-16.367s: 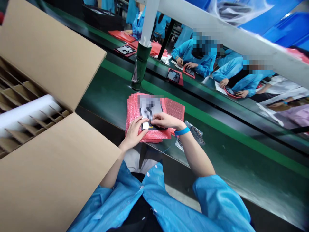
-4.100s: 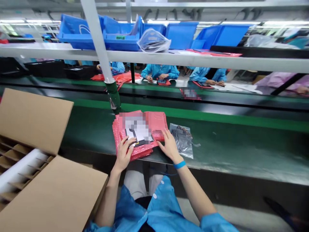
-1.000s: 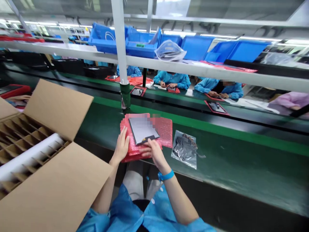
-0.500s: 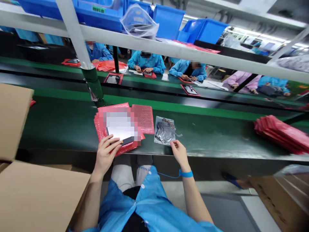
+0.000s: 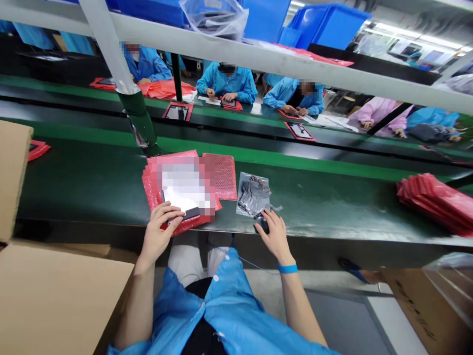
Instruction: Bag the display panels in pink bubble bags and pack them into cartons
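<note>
My left hand (image 5: 160, 229) lies with its fingers stretched over the lower left corner of a flat white-faced panel (image 5: 180, 198) with a dark lower strip. The panel rests on a stack of red bubble-wrap pouches (image 5: 150, 180); part of it is blurred out. Beside a clear bag of dark flat cables (image 5: 254, 195), my right hand (image 5: 275, 234) has thumb and fingers around a small black part (image 5: 261, 226), partly hidden by the hand. A dark strip end sticks out at the bag's right side.
Another red bubble pouch (image 5: 223, 176) lies between panel and bag. More red pouches (image 5: 432, 202) are piled at right. Open cardboard boxes (image 5: 62, 296) stand at left, a carton (image 5: 417, 301) at lower right. A green post (image 5: 138, 121) rises behind; co-workers sit across the line.
My right hand has gone from a pinch at the bag's lower right corner to a wider grasp around a small black part. My left hand stays on the panel. The view has shifted slightly.
</note>
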Demonstrator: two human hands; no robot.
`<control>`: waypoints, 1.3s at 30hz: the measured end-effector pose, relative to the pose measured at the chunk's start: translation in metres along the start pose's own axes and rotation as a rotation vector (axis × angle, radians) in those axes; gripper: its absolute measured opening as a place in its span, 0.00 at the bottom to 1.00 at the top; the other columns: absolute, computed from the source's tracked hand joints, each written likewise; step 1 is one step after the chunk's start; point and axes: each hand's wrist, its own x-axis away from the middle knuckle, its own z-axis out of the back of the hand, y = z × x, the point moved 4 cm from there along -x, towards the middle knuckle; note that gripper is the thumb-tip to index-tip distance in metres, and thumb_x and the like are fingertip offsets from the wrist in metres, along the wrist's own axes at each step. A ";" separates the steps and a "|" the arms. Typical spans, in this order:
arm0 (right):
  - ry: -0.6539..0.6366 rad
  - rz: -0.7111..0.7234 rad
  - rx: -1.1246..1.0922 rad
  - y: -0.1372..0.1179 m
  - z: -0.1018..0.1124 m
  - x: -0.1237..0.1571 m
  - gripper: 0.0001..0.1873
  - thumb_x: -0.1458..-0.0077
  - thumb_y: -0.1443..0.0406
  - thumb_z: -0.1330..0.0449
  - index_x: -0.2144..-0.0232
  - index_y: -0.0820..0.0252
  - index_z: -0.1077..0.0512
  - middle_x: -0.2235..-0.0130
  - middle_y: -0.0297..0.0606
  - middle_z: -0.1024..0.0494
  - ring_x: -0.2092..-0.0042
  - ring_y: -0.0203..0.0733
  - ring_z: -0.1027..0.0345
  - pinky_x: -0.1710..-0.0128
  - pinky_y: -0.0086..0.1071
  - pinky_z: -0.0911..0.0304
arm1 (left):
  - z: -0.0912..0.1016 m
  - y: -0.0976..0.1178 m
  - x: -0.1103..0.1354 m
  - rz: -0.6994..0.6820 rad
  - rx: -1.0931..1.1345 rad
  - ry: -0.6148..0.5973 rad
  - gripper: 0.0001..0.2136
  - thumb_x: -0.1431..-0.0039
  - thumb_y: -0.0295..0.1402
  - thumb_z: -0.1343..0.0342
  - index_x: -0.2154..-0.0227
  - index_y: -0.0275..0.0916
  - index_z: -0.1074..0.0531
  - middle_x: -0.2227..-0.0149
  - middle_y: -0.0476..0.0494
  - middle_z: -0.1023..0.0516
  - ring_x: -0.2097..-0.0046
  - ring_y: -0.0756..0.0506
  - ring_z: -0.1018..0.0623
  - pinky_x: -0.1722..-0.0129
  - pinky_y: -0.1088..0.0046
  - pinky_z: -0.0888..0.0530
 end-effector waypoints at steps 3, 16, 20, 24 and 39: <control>0.039 0.012 -0.047 0.004 0.006 0.025 0.32 0.34 0.43 0.37 0.37 0.53 0.23 0.30 0.51 0.24 0.27 0.62 0.36 0.24 0.65 0.53 | 0.000 -0.001 -0.001 0.038 0.008 -0.004 0.10 0.30 0.47 0.35 0.59 0.50 0.12 0.52 0.43 0.14 0.35 0.34 0.25 0.27 0.46 0.32; 0.304 -0.263 -0.550 -0.051 0.035 0.041 0.21 0.43 0.46 0.26 0.62 0.56 0.19 0.69 0.37 0.18 0.69 0.43 0.25 0.60 0.39 0.26 | -0.001 0.002 -0.001 0.071 0.154 0.016 0.12 0.31 0.48 0.34 0.59 0.47 0.13 0.52 0.40 0.13 0.33 0.34 0.25 0.26 0.45 0.34; 0.179 -0.318 -0.919 -0.111 0.030 0.009 0.21 0.44 0.48 0.25 0.61 0.56 0.23 0.67 0.38 0.14 0.72 0.42 0.20 0.64 0.37 0.24 | -0.001 0.002 0.001 0.076 0.190 0.028 0.12 0.31 0.47 0.34 0.56 0.46 0.14 0.51 0.39 0.13 0.31 0.34 0.26 0.26 0.45 0.33; -0.078 -0.247 -1.199 -0.173 0.014 -0.048 0.22 0.44 0.44 0.33 0.61 0.54 0.23 0.61 0.42 0.12 0.62 0.52 0.14 0.61 0.43 0.20 | -0.001 0.000 0.002 0.079 0.212 0.023 0.11 0.32 0.46 0.33 0.56 0.47 0.14 0.51 0.39 0.13 0.31 0.34 0.27 0.26 0.45 0.33; -0.600 0.067 -0.959 -0.286 -0.041 -0.119 0.27 0.48 0.49 0.21 0.53 0.56 0.22 0.68 0.33 0.14 0.67 0.42 0.19 0.65 0.35 0.22 | -0.007 -0.007 0.007 0.052 0.221 0.101 0.15 0.31 0.40 0.33 0.45 0.45 0.21 0.41 0.37 0.19 0.29 0.36 0.28 0.27 0.52 0.32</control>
